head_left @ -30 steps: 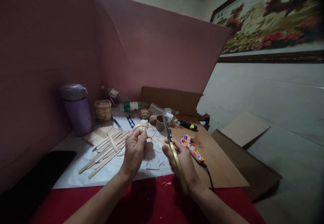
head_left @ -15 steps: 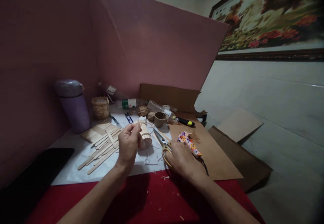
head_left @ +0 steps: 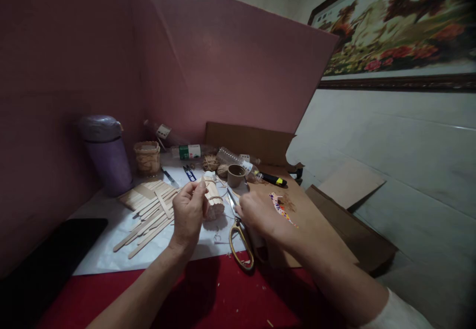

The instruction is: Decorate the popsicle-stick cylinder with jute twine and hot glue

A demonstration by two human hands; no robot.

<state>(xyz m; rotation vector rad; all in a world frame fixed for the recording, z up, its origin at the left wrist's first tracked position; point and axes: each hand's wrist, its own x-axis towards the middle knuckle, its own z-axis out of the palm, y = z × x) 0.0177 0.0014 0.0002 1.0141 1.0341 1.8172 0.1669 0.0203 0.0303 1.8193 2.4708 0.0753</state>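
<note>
My left hand (head_left: 187,213) is closed in a pinch in front of a small bundle of pale wooden craft sticks (head_left: 213,193) around a clear plastic core, bound by a thin band. What its fingertips hold is hidden. My right hand (head_left: 258,212) has its fingers curled at the pivot of gold-handled scissors (head_left: 241,245), whose blades point away from me. One handle loop is in full view; the other lies in shadow under my forearm. A floral-patterned object (head_left: 280,207) shows partly behind my right hand.
Loose craft sticks (head_left: 152,215) lie on white paper at left. Behind stand a purple tumbler (head_left: 109,158), a woven-looking cup (head_left: 148,158) and a brown cup (head_left: 235,175). Plastic bottles (head_left: 189,151), twine balls (head_left: 210,162) and a black-yellow cutter (head_left: 274,179) lie behind. Cardboard (head_left: 316,235) covers the right side.
My right hand has shifted forward and left, covering more of the floral object. The scissors' handles have swung toward me and look larger. My left hand has hardly moved.
</note>
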